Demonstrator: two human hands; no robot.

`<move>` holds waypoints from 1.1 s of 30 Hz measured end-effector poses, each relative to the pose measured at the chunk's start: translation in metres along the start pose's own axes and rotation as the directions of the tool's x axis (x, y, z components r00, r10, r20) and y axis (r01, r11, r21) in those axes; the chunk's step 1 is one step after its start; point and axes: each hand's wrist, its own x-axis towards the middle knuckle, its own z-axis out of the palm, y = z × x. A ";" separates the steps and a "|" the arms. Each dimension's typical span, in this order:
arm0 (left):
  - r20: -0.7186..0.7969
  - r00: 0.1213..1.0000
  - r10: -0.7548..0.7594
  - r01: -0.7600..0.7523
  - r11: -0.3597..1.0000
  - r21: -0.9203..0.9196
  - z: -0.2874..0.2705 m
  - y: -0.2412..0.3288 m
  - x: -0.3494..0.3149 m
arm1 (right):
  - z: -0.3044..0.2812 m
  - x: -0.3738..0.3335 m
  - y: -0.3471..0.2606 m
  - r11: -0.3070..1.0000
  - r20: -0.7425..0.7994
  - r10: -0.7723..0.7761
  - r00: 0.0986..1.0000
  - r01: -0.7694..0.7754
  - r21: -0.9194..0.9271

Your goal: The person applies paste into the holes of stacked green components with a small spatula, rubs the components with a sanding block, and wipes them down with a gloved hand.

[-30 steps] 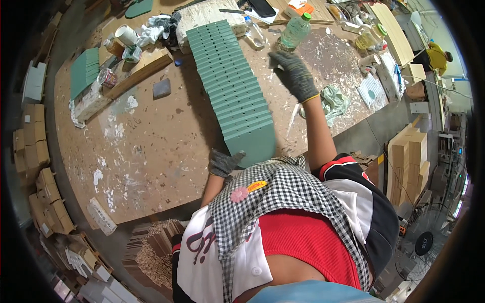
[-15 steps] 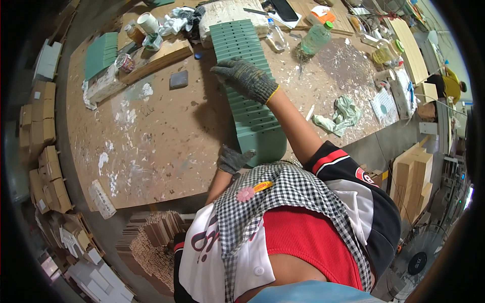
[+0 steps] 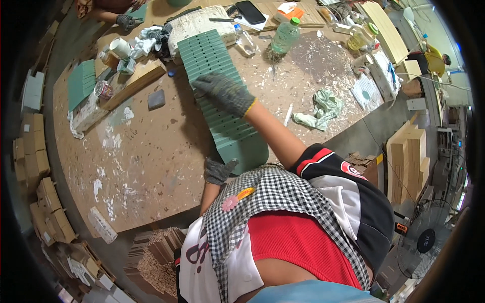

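A long row of overlapping green boards (image 3: 227, 118) with small holes runs from the table's far middle to its near edge. Its far end rests at a white, paint-spattered block (image 3: 199, 24). My right hand (image 3: 225, 93), in a grey knitted glove with a yellow cuff, lies across the upper part of the row, fingers stretched toward its left edge. At the near end, my left hand (image 3: 220, 170), also gloved, grips the left edge of the nearest board, thumb on top; its other fingers are partly hidden.
A paint-flecked table (image 3: 146, 166) bears a grey block (image 3: 156, 100), a green-capped bottle (image 3: 286, 36), a crumpled cloth (image 3: 323, 111) and a smaller stack of green boards (image 3: 81, 83). Across the table, at the far left, is another person's gloved hand (image 3: 129, 21). A fan (image 3: 427, 241) stands at right.
The view has shifted, so the table sits farther left in it. My right hand has slid slightly nearer along the boards; my left hand keeps its place at the near end. A co-worker's hand has come into view.
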 end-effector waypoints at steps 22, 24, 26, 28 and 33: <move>-0.036 0.991 0.129 -0.121 0.978 0.168 0.001 0.019 0.011 | -0.001 0.023 -0.002 1.000 0.012 -0.005 1.000 0.005 -0.008; -0.039 0.997 0.072 -0.067 0.991 0.114 0.003 0.012 0.008 | 0.003 0.023 -0.003 0.999 0.103 0.025 0.994 -0.022 -0.035; -0.038 0.999 0.016 -0.014 0.998 0.059 0.003 0.010 0.004 | -0.003 0.010 0.000 0.990 -0.043 -0.013 0.999 0.007 -0.138; 0.079 0.994 -0.080 0.080 0.997 0.011 -0.001 0.017 0.003 | -0.019 -0.012 0.022 0.991 -0.052 0.055 0.997 -0.061 -0.121; 0.050 0.998 -0.039 0.039 0.999 -0.013 -0.005 0.029 0.009 | -0.080 -0.059 0.070 0.914 -0.191 0.327 0.925 -0.361 -0.184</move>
